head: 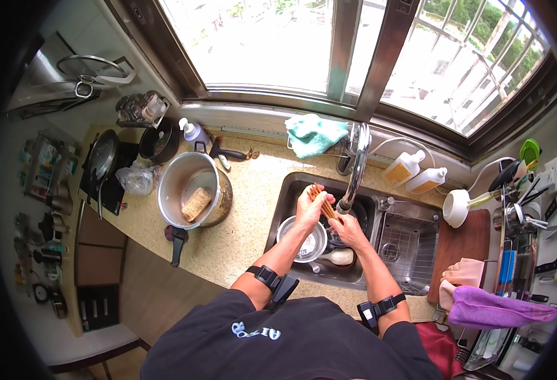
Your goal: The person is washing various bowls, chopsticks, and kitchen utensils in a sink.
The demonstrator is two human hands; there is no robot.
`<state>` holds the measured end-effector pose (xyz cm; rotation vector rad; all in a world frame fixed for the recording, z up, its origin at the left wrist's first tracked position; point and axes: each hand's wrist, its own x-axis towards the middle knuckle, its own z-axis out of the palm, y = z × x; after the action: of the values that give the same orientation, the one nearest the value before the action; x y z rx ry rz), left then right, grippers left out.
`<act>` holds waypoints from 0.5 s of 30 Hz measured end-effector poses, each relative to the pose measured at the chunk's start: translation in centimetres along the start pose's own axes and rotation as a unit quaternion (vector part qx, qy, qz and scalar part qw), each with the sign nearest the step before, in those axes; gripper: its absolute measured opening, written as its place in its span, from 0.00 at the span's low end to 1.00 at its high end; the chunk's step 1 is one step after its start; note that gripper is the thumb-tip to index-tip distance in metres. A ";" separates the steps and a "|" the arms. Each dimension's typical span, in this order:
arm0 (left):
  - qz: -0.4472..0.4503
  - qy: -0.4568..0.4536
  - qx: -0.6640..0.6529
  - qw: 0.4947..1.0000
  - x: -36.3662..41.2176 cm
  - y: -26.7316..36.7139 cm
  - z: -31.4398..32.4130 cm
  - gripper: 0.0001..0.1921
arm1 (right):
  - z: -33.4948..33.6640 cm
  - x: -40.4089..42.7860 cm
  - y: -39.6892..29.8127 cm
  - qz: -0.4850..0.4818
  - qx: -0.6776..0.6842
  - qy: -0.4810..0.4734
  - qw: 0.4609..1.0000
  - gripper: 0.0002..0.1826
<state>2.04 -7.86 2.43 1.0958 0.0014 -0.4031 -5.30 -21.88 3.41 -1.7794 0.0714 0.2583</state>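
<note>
Over the left basin of a steel double sink (274, 232), my left hand (310, 208) and my right hand (352, 231) both hold a bundle of brown chopsticks (326, 206). The bundle slants, its upper ends in my left hand and its lower ends at my right fingers. Just beside my right hand is the spout of a chrome faucet (354, 175); I cannot tell whether water runs. Below my hands a round metal pot or bowl (285, 232) stands in the basin. Near it lies a pale ladle or spoon-like utensil (339, 257). Dark cookware (361, 216) is partly hidden behind my right hand.
Left on the counter stands a pressure cooker pot (164, 202) with a loofah-like scrubber (196, 205) inside. A turquoise cloth (314, 135) hangs behind the sink. Two white bottles (404, 167) stand by the window. The right basin holds a wire rack (409, 251), beside a wooden cutting board (466, 247).
</note>
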 end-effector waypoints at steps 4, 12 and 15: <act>0.033 0.031 0.052 0.998 0.9 -1.2 1.8 0.11 | -0.3 -1.0 2.2 0.010 0.055 0.055 0.997 0.10; -0.065 -0.048 0.098 0.992 0.8 -1.9 4.3 0.14 | -0.4 -3.4 5.3 0.053 -0.030 0.074 0.995 0.12; -0.017 -0.045 0.190 0.981 -0.6 -1.3 6.1 0.11 | -0.6 -4.1 7.0 0.078 -0.034 0.086 0.993 0.12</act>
<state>-0.11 -13.48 4.25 1.4536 -0.1425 -0.4958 -10.55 -24.43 -2.29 -1.8645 0.3293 0.2219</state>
